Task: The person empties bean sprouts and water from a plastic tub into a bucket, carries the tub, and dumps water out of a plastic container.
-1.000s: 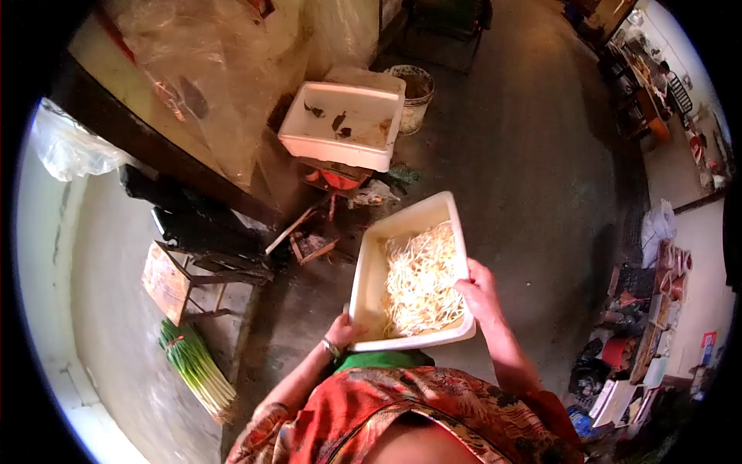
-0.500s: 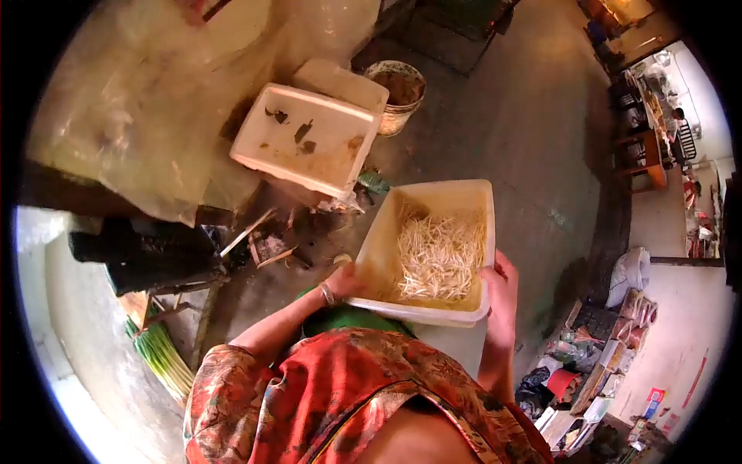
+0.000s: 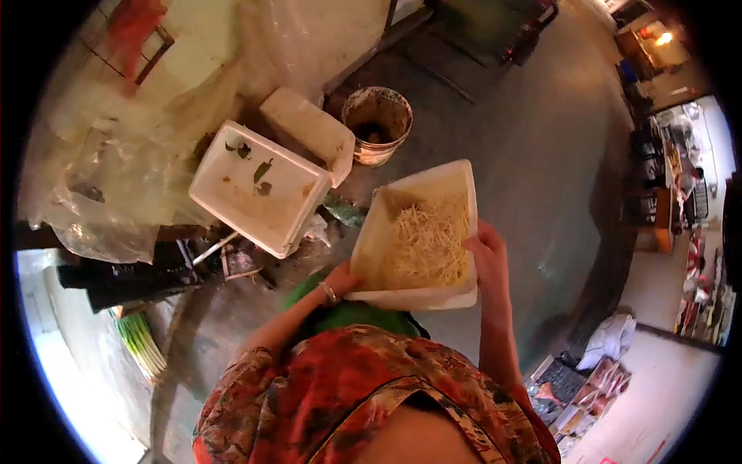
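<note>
I carry a white plastic tub [image 3: 375, 240] in front of my body, tilted a little. Inside it lies a heap of bean sprouts [image 3: 429, 246], mostly toward the right side. My left hand [image 3: 342, 280], with a bracelet at the wrist, grips the tub's near left corner. On the opposite side my right hand [image 3: 487, 251] is closed on the rim, thumb on top. The fingers beneath the tub are partly hidden from view.
A white foam box [image 3: 290, 205] with dark leaf scraps stands ahead left, beside another foam box [image 3: 309, 131] and a dirty bucket [image 3: 379, 124]. Green onions [image 3: 139, 344] lie at lower left. Crates and bags [image 3: 576, 387] line the right wall. Concrete floor [image 3: 525, 155] stretches ahead.
The view has turned, so the foam boxes and bucket sit farther left. The tub has shifted slightly left and up in view, with both hands still holding it.
</note>
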Demonstrator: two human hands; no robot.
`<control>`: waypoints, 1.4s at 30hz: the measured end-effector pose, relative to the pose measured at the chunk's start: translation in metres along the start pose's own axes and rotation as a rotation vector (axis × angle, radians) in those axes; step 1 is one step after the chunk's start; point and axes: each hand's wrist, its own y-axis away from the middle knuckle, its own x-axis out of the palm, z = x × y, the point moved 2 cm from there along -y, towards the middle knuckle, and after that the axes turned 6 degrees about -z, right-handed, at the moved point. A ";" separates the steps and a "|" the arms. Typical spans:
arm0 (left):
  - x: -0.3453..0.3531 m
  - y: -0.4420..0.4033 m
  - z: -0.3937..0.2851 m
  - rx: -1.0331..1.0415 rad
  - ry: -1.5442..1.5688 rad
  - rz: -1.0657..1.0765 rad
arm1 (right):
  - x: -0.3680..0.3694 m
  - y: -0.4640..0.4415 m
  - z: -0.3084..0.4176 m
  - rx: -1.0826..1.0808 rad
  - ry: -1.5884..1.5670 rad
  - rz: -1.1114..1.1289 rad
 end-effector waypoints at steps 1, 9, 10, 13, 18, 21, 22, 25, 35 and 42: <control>0.008 -0.005 -0.010 0.014 0.055 -0.058 | -0.002 -0.022 0.005 -0.024 0.103 0.038; 0.015 -0.079 -0.120 0.083 0.159 -0.336 | 0.042 -0.166 0.066 0.076 0.144 0.176; 0.012 -0.094 -0.123 -0.002 0.278 -0.327 | 0.049 -0.184 0.070 0.046 0.159 0.218; -0.005 -0.157 -0.124 0.317 -0.311 -0.383 | 0.081 -0.234 0.084 -0.024 0.185 0.192; -0.036 -0.224 -0.172 0.373 0.062 -0.451 | 0.125 -0.363 0.064 0.001 0.521 0.308; -0.057 -0.271 -0.155 0.249 0.227 -0.256 | 0.157 -0.396 0.070 0.081 0.465 0.326; -0.060 -0.280 -0.156 0.152 0.261 -0.183 | 0.167 -0.403 0.074 0.079 0.346 0.337; -0.069 -0.304 -0.158 -0.061 0.300 -0.043 | 0.193 -0.439 0.075 0.062 0.582 0.259; -0.080 -0.357 -0.144 -0.310 0.350 0.088 | 0.228 -0.521 0.038 0.066 0.549 0.386; -0.074 -0.351 -0.140 -0.390 0.458 0.155 | 0.252 -0.503 0.091 0.113 0.479 0.687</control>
